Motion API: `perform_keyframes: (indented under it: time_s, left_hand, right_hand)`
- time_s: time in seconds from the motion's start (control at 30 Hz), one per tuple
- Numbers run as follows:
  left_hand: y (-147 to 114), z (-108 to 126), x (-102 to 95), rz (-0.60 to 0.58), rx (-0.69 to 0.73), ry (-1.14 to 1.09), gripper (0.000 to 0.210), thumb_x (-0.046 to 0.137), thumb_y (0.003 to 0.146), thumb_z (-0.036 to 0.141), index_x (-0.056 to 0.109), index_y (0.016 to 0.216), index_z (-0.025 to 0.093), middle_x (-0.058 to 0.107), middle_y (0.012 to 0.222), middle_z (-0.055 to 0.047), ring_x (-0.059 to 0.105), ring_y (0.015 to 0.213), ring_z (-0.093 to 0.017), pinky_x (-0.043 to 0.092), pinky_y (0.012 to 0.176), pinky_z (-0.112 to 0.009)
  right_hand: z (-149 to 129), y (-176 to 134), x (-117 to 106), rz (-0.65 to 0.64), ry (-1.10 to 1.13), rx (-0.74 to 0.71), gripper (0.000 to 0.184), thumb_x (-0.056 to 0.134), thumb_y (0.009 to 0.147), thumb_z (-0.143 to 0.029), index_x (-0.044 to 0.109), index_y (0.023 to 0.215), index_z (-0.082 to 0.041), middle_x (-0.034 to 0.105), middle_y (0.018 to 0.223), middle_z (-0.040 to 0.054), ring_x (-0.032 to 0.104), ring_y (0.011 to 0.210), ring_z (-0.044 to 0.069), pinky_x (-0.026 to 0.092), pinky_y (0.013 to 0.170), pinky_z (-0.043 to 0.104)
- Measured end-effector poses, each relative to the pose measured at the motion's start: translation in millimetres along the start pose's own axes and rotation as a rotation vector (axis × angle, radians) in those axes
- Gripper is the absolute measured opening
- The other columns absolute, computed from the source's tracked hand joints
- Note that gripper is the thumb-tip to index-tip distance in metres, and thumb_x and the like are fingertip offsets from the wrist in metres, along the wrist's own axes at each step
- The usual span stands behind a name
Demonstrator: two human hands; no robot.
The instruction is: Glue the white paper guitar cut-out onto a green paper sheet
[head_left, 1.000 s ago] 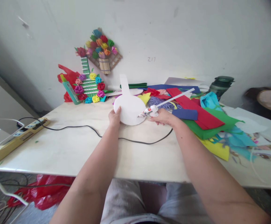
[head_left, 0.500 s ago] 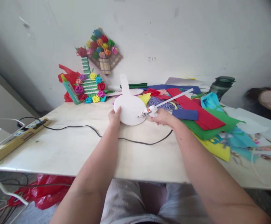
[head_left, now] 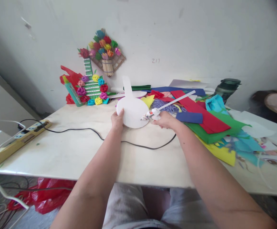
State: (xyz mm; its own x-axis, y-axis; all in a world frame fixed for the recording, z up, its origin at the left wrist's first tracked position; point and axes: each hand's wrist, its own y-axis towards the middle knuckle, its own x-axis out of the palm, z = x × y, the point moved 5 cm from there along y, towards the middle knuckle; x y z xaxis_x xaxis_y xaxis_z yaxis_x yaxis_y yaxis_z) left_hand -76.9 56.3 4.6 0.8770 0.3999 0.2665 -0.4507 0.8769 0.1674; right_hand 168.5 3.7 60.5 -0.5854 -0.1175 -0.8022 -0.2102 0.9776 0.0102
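Pinching white paddle cutout (head_left: 133, 111) edge, left hand (head_left: 117, 120); right hand (head_left: 165, 120) grip closed around glue gun (head_left: 152, 113), nozzle on cutout.

Both forearms stretched forward; left grip (head_left: 117, 119) pinched closed, right grip (head_left: 165, 120) fisted, thumb up.

Only legible mark: "Z17" handwritten on the white wall (head_left: 200, 38), above the paper pile. Nothing else carries readable text.
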Motion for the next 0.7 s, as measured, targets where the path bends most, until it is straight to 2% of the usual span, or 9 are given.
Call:
perform_keyframes:
  time_s: [0.23, 0.7]
  left_hand:
    - [-0.8, 1.3, -0.1, 0.014, -0.009, -0.003, 0.044, 0.066, 0.057, 0.045, 0.062, 0.084, 0.011, 0.065, 0.077, -0.01, 0.062, 0.069, -0.021, 0.049, 0.063, -0.033]
    - [-3.3, 2.9, 1.4, 0.001, -0.031, -0.069, 0.04, 0.067, 0.058, 0.04, 0.061, 0.084, 0.01, 0.065, 0.078, -0.01, 0.062, 0.069, -0.021, 0.05, 0.063, -0.034]
  right_hand:
    - [-0.1, 0.0, 2.0, -0.001, -0.004, 0.016, 0.013, 0.058, 0.065, -0.029, 0.055, 0.067, -0.017, 0.048, 0.04, -0.0019, 0.044, 0.034, 0.01, 0.034, 0.031, 0.019]
    - [-1.3, 2.7, 5.5, 0.011, -0.039, -0.044, 0.012, 0.058, 0.065, -0.029, 0.056, 0.066, -0.017, 0.047, 0.04, -0.0022, 0.045, 0.035, 0.01, 0.033, 0.033, 0.018]
